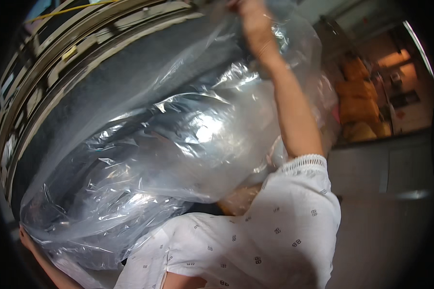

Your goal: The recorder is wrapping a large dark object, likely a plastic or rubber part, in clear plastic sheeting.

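A large clear plastic bag (pixel 212 130) stretches in front of my body, crumpled and shiny, its upper rim drawn out in a long line. At the lower left, my left hand (pixel 26 237) is closed on one end of that rim, mostly cut by the dark border of the picture. My right arm reaches up and away, and my right hand (pixel 254 21) grips the bag's other end near the top edge. Its fingertips are blurred and partly out of sight. No contents can be made out inside the bag.
Beyond the bag lies a dark grey surface (pixel 115 62), bordered by a pale slatted frame (pixel 58 72). To the right, orange-brown items (pixel 357 96) sit by a reddish area. Grey floor (pixel 366 216) spreads at the lower right.
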`<state>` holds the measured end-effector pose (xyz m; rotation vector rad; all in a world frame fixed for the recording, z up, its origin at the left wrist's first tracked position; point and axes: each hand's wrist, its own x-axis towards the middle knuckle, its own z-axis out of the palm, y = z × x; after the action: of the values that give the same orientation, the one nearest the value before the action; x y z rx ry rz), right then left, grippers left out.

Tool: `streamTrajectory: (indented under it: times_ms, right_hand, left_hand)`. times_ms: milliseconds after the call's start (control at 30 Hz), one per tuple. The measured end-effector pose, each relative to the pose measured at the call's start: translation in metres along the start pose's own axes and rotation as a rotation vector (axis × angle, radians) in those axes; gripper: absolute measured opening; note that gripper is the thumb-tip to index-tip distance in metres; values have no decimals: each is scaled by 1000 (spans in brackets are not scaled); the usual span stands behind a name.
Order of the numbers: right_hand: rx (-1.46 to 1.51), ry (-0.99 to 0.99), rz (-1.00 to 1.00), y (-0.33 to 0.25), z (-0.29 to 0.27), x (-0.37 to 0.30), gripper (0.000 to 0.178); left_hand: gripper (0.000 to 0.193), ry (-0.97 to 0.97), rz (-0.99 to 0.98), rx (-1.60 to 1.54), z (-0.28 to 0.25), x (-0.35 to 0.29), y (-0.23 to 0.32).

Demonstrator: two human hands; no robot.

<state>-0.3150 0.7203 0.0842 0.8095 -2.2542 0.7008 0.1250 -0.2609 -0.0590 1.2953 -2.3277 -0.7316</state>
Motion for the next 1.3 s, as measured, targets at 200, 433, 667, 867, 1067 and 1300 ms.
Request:
streamTrajectory:
  times_ms: [200,433,667,867,1067,1300]
  right_hand:
    - [-365,-409,263,36,99,-45,54]
    - [-74,-410,259,73,87,-21,43]
    - [-448,-598,886,209,65,-24,54]
    - [-136,-67,-89,-62,157,65,28]
    - [553,-392,-262,-404,248,29,35]
    - [272,-668,-552,-521,246,-56,64]
  left_hand:
    - [47,2,200,162,-55,7,-50]
    - [45,107,29,-75,38,-60,112]
    - [37,320,322,-198,75,-74,160]
    - [30,361,281,-440,75,-86,166]
    - [25,400,188,-510,63,-104,174]
    - [28,432,151,-622,69,-104,181]
